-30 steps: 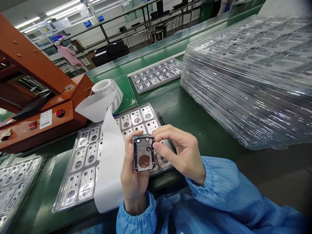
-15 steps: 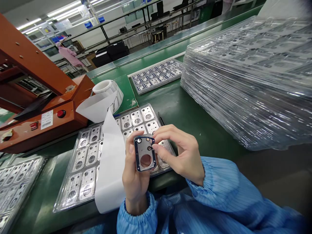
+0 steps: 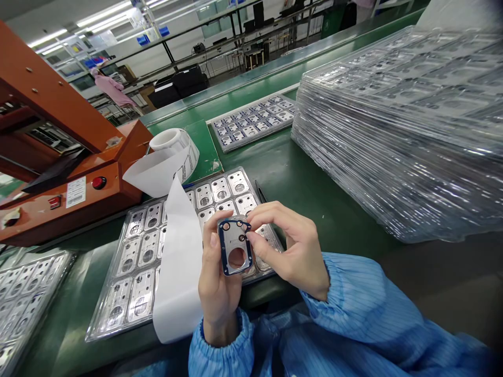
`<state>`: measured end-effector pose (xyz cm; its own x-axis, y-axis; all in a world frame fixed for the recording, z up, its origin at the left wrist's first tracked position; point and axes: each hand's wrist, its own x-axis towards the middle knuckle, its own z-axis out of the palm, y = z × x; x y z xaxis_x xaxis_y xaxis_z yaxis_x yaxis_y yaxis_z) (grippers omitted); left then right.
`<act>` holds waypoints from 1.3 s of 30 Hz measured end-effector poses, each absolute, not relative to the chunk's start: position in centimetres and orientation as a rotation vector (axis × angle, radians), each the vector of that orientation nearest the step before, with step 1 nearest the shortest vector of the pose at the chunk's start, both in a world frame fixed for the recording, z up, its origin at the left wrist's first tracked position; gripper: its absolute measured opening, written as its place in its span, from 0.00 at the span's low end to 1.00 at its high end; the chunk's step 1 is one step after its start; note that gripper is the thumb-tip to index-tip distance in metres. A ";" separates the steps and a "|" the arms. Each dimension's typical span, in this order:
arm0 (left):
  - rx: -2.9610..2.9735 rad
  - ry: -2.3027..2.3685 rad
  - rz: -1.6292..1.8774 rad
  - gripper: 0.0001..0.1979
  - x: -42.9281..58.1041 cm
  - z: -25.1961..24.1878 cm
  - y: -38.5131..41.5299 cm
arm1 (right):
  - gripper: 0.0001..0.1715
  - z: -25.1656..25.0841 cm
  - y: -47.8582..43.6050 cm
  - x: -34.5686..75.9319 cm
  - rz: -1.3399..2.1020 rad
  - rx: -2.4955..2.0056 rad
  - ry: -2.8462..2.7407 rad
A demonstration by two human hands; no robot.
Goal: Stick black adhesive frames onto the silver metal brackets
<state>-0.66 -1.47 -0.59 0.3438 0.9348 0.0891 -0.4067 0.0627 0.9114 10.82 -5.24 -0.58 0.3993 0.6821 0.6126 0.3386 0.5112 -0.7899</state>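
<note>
My left hand (image 3: 218,288) holds a small rectangular metal plate (image 3: 235,246) upright, with a blue rim, a round hole and small ringed holes. My right hand (image 3: 288,248) pinches the plate's right edge with thumb and fingers curled. Both hands hover over a clear tray (image 3: 135,264) of similar silver plates on the green belt. A long white backing strip (image 3: 176,262) runs from a label roll (image 3: 172,140) across the tray, just left of my left hand. Blue sleeves cover both arms.
A tall stack of clear empty trays (image 3: 401,131) fills the right. Another filled tray (image 3: 253,120) lies farther back, and one more (image 3: 23,293) at the left edge. An orange machine (image 3: 58,157) with a red button stands at left. Black tweezers (image 3: 259,191) lie beside the near tray.
The plate has tilted slightly in my hands, showing more of its blue rim. Both hands stay in nearly the same place.
</note>
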 end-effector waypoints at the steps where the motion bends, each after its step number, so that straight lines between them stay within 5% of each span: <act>1: 1.054 0.629 1.120 0.12 -0.7 -0.6 -1.5 | 0.07 -0.6 -5.3 10.8 0.283 -1.074 -1.194; 35: 0.995 0.622 1.150 0.12 -0.7 -0.8 -1.5 | 0.09 -1.4 -5.2 9.8 -0.172 -1.185 -1.214; 39: 0.953 0.555 1.116 0.12 -0.8 -0.6 -1.5 | 0.16 -1.4 -5.2 9.9 -0.140 -1.194 -1.237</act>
